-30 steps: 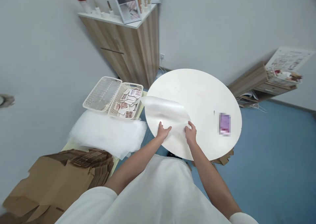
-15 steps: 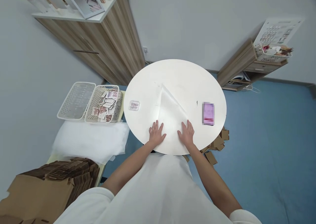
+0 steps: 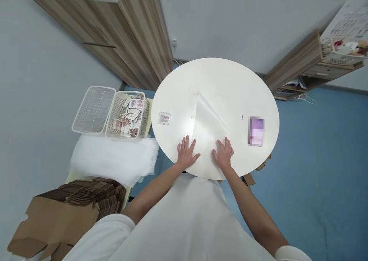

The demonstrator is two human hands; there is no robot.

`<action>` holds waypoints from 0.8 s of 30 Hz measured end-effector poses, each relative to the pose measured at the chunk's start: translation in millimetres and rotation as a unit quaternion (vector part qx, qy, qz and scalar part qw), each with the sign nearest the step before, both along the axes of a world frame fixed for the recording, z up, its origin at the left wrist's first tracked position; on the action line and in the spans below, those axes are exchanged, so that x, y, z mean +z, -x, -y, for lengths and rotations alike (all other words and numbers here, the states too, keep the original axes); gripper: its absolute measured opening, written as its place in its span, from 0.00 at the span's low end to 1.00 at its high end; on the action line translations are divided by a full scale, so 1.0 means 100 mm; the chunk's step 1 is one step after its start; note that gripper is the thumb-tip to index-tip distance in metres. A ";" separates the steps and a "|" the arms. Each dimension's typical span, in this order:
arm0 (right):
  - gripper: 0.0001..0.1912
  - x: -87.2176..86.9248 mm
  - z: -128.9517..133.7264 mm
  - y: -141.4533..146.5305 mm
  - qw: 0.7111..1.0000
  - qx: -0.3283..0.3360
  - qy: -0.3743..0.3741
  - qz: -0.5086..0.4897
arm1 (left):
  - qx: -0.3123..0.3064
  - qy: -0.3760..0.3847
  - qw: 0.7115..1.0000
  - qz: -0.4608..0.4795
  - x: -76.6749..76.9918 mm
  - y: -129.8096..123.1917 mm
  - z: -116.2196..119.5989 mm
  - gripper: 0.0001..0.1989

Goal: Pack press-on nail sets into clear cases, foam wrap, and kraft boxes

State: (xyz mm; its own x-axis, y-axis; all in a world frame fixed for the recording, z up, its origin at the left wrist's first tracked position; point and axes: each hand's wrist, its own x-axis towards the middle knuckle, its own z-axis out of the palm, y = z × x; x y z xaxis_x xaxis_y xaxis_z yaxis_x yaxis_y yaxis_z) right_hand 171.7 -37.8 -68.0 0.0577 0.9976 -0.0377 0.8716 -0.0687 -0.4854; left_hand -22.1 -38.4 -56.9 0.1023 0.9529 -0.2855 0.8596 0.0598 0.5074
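Observation:
A thin white sheet point(image 3: 207, 119) lies on the round white table point(image 3: 230, 77), with a slanting edge running from its far tip down to the right. My left hand point(image 3: 186, 153) rests with spread fingers at the sheet's near left side. On the near right side my right hand point(image 3: 223, 153) lies with fingers apart on the sheet or table; I cannot tell which. Neither hand grasps anything. A small clear case point(image 3: 164, 118) with a patterned insert sits at the table's left. Toward the right lies a purple pack point(image 3: 256, 131), partly blurred out.
Left of the table, an open white basket point(image 3: 110, 132) holds several small printed cards. Nearer are white translucent sheets point(image 3: 115, 157) and stacked brown cardboard boxes point(image 3: 60, 222). A wooden cabinet point(image 3: 138, 35) stands at the back left, a shelf unit point(image 3: 304, 61) at the back right.
The whole view has shifted, so the table appears farther right and slightly higher. Both hands remain spread near the sheet's near edge, with little movement relative to it.

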 end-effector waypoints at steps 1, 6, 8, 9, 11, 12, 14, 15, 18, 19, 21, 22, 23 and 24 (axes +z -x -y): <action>0.25 0.03 -0.04 0.09 1.000 0.001 -0.014 -0.005 | 0.015 -0.005 1.000 0.010 0.00 0.09 -0.04 0.35; 0.24 0.14 -0.45 0.82 0.993 0.075 -0.003 -0.096 | 0.185 -0.037 0.982 0.030 -0.06 0.86 -0.43 0.41; 0.24 0.15 -0.67 1.17 0.977 0.108 0.053 -0.174 | 0.247 -0.050 0.966 0.056 -0.13 1.22 -0.65 0.40; 0.25 0.15 -0.77 1.34 0.966 0.107 0.091 -0.218 | 0.259 -0.053 0.961 0.076 -0.16 1.38 -0.75 0.38; 0.26 0.14 -0.95 1.64 0.934 0.068 0.177 -0.304 | 0.258 -0.050 0.958 0.113 -0.20 1.61 -0.94 0.33; 0.27 0.12 -1.03 1.76 0.916 0.042 0.210 -0.339 | 0.252 -0.047 0.958 0.128 -0.22 1.69 -1.01 0.30; 0.28 0.10 -1.14 1.96 0.887 -0.005 0.244 -0.392 | 0.245 -0.036 0.956 0.159 -0.23 1.76 -1.11 0.27; 0.29 0.09 -1.18 2.03 0.877 -0.025 0.250 -0.410 | 0.244 -0.030 0.954 0.173 -0.23 1.77 -1.14 0.26; 0.29 0.07 -1.24 2.16 0.859 -0.053 0.249 -0.444 | 0.239 -0.013 0.949 0.203 -0.22 1.73 -1.17 0.25; 0.28 0.07 -1.25 2.18 0.855 -0.049 0.249 -0.452 | 0.236 -0.011 0.949 0.209 -0.22 1.71 -1.17 0.24; 0.26 0.08 -1.24 2.20 0.849 -0.034 0.249 -0.465 | 0.228 -0.008 0.948 0.221 -0.20 1.68 -1.15 0.23; 0.25 0.09 -1.23 2.19 0.848 -0.031 0.248 -0.467 | 0.226 -0.005 0.948 0.226 -0.19 1.67 -1.14 0.22; 0.24 0.10 -1.21 2.16 0.850 -0.033 0.245 -0.465 | 0.226 -0.001 0.946 0.231 -0.18 1.65 -1.12 0.22; 0.24 0.11 -1.19 2.13 0.853 -0.037 0.240 -0.462 | 0.225 0.004 0.945 0.238 -0.17 1.63 -1.10 0.22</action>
State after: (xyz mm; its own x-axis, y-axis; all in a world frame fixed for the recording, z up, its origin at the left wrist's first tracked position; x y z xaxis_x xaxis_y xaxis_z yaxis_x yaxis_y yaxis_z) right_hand -41.3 80.7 -56.8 -0.1553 0.8498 -0.5037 0.1170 -0.4905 -0.8636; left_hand -184.7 71.5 -73.4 -0.1950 0.9283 -0.3166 0.4209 0.3707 0.8279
